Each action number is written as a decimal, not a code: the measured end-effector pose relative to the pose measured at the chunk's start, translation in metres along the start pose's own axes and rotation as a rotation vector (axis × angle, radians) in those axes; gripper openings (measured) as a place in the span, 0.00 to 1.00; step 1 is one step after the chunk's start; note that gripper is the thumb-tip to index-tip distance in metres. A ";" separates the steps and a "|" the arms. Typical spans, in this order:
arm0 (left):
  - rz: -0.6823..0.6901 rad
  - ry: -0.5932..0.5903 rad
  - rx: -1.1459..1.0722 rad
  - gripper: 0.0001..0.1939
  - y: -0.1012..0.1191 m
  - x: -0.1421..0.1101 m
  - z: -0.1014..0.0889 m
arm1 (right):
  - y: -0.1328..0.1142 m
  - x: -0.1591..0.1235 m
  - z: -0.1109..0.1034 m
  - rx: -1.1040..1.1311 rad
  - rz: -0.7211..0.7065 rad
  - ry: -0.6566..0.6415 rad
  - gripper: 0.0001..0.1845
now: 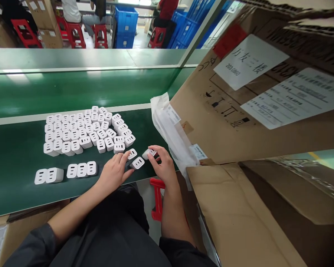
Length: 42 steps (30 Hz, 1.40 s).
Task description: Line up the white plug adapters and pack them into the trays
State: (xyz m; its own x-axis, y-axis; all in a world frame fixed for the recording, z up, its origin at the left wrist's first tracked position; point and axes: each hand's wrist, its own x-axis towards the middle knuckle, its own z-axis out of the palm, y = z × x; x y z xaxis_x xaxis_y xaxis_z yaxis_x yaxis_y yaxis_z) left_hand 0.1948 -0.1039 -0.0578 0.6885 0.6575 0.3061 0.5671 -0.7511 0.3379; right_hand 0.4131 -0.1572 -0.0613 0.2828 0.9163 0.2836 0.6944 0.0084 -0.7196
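My left hand [114, 171] is at the front of the green work surface, its thumb and fingers closed around the near side of a white multi-port USB charger [137, 163]. Another white charger [132, 153] touches its fingertips just behind. Pinched between the thumb and fingers of my right hand [164, 165] is a tilted white charger [149, 153], a little to the right of those two. A large block of similar chargers [74, 133] stands port side up at the left. In front of it are a pair of chargers [54, 175] and a row of three [81, 170].
A big cardboard box [203, 129] with labels rises on the right, its flap [239, 218] reaching toward me. White plastic wrapping [169, 129] hangs at its edge. A red stool [157, 200] is below. Across the bench are seated people and blue crates [125, 26].
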 end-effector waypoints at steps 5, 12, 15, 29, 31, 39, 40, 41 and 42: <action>-0.095 -0.046 0.006 0.33 -0.015 -0.008 -0.012 | 0.002 -0.032 -0.010 0.093 -0.072 -0.083 0.14; -0.106 -0.055 0.052 0.25 -0.012 0.001 -0.010 | -0.016 -0.048 0.024 -0.078 -0.024 0.050 0.30; -0.092 -0.073 0.061 0.24 -0.005 0.005 -0.005 | -0.018 -0.044 0.032 -0.173 -0.002 -0.009 0.30; 0.012 -0.284 0.064 0.32 0.006 0.046 -0.009 | 0.022 -0.024 -0.024 -0.067 -0.083 -0.244 0.28; 0.028 -0.328 0.073 0.40 0.008 0.052 -0.006 | 0.022 -0.022 -0.022 -0.127 -0.136 -0.240 0.31; -0.027 -0.340 -0.221 0.51 0.004 0.049 -0.003 | -0.001 -0.010 -0.018 -0.292 -0.356 -0.149 0.37; -0.027 -0.331 -0.252 0.51 0.002 0.045 -0.005 | -0.005 -0.008 -0.017 -0.327 -0.362 -0.165 0.36; -0.033 -0.320 -0.275 0.51 0.000 0.040 -0.008 | -0.008 -0.005 -0.016 -0.364 -0.365 -0.183 0.36; -0.048 -0.308 -0.291 0.51 -0.001 0.034 -0.012 | -0.011 -0.003 -0.013 -0.398 -0.362 -0.200 0.36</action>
State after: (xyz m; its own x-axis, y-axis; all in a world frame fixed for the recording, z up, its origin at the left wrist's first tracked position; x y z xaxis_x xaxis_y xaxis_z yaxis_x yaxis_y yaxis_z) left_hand 0.2123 -0.0795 -0.0373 0.7923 0.6099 0.0191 0.4806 -0.6430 0.5963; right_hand 0.4136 -0.1651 -0.0455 -0.1234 0.9412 0.3145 0.9303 0.2200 -0.2934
